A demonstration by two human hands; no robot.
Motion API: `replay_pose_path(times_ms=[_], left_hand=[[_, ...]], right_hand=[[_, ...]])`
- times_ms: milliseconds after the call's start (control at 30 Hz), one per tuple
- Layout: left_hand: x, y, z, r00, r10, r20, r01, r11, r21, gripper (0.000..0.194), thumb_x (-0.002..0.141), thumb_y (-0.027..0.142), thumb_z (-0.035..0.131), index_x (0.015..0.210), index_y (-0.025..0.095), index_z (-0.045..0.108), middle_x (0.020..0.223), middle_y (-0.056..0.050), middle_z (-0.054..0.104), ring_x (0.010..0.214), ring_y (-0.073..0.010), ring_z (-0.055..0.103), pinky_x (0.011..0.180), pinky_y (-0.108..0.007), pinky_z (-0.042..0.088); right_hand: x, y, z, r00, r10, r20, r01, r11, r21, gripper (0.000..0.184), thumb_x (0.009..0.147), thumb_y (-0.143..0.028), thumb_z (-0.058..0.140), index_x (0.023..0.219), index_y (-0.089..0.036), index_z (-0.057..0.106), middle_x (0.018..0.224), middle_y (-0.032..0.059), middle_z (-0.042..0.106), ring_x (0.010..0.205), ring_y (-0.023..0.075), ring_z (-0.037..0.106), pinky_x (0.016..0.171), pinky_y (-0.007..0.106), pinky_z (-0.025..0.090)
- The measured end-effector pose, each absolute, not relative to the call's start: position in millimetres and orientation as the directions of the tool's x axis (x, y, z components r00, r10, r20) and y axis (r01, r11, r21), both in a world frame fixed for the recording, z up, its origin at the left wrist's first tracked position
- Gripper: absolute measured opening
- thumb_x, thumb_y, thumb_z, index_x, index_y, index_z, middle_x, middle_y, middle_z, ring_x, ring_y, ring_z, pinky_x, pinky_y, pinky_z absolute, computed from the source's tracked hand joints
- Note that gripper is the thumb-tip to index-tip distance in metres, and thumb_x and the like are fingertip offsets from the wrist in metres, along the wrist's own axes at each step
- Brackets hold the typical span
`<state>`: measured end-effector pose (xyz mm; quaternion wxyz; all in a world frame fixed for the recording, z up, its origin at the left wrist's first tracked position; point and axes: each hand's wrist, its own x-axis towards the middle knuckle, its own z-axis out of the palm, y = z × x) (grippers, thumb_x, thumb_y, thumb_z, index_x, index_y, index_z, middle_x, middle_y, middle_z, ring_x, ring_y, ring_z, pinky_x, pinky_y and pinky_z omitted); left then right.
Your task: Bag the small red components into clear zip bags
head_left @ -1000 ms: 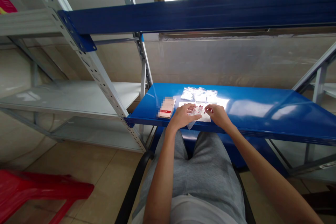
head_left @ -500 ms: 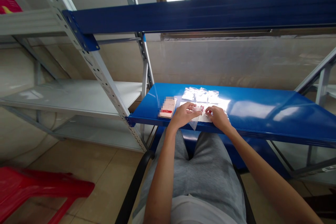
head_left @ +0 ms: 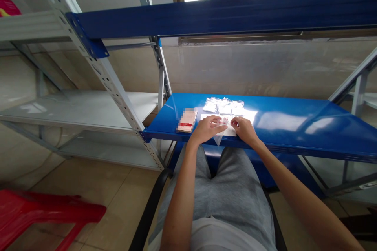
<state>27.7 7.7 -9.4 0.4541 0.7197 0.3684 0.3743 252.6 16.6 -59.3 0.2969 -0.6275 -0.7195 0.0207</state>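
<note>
My left hand (head_left: 206, 128) is closed on a clear plastic bag (head_left: 218, 139), whose lower corner hangs below the fingers near the table's front edge. Small red bits show by the left fingertips, too small to name. Close to the bag's right side, my right hand (head_left: 244, 129) has its thumb and fingers pinched together. What it pinches, if anything, is hidden. Beneath both hands lies a white sheet (head_left: 231, 131). Several clear packets (head_left: 224, 106) lie in a row just behind it. A phone-like flat object (head_left: 188, 120), partly blurred out, rests left of my left hand.
The blue metal tabletop (head_left: 288, 123) extends to the right. Above it runs a blue crossbeam (head_left: 206, 17), held by a grey perforated post (head_left: 113, 88). White shelves (head_left: 73, 110) stand at left, and a red plastic stool (head_left: 50, 211) is on the floor.
The view has shifted slightly. My right fingers have moved a little, and fewer red bits show between the hands. My left hand keeps its hold on the bag.
</note>
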Motion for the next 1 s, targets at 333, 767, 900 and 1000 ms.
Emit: replay_pose_path(times_ms=[333,767,900,1000], left_hand=[[27,7,-12,0.452,0.872,0.188,0.291,-0.343,0.893,0.058,0.077,0.053,0.081,0.12,0.016,0.07,0.117,-0.013,0.073,0.101,-0.0262,0.073,0.081,-0.034,0.059],[24,6,-8,0.407,0.897,0.174,0.376,-0.338,0.863,0.054,0.076,0.055,0.08,0.114,0.016,0.071,0.115,-0.011,0.074,0.099,-0.0252,0.073,0.071,-0.028,0.058],[23,8,-10,0.384,0.906,0.178,0.4,-0.337,0.852,0.053,0.077,0.055,0.079,0.113,0.017,0.07,0.114,-0.01,0.075,0.098,-0.0244,0.073,0.071,-0.027,0.058],[23,10,-12,0.363,0.91,0.199,0.418,-0.349,0.839,0.053,0.076,0.053,0.081,0.113,0.016,0.071,0.114,-0.01,0.075,0.098,-0.0242,0.073,0.08,-0.03,0.058]], right_hand=[[241,-2,-12,-0.153,0.894,0.421,0.531,0.434,-0.728,0.028,0.09,-0.042,0.061,0.09,-0.017,0.075,0.086,0.0071,0.076,0.08,0.0207,0.064,0.075,0.032,0.048],[250,14,-42,-0.02,0.923,0.384,0.734,0.275,-0.621,0.02,0.088,-0.032,0.061,0.089,-0.018,0.075,0.075,0.0055,0.073,0.068,0.0189,0.063,0.065,0.029,0.044],[245,16,-57,-0.071,0.919,0.387,0.82,0.274,-0.502,0.016,0.087,-0.022,0.061,0.091,-0.018,0.076,0.081,0.0065,0.074,0.071,0.0188,0.064,0.069,0.028,0.044],[241,16,-62,-0.096,0.92,0.381,0.857,0.271,-0.439,0.016,0.088,-0.02,0.062,0.093,-0.017,0.077,0.083,0.0066,0.073,0.073,0.0188,0.063,0.07,0.028,0.044]])
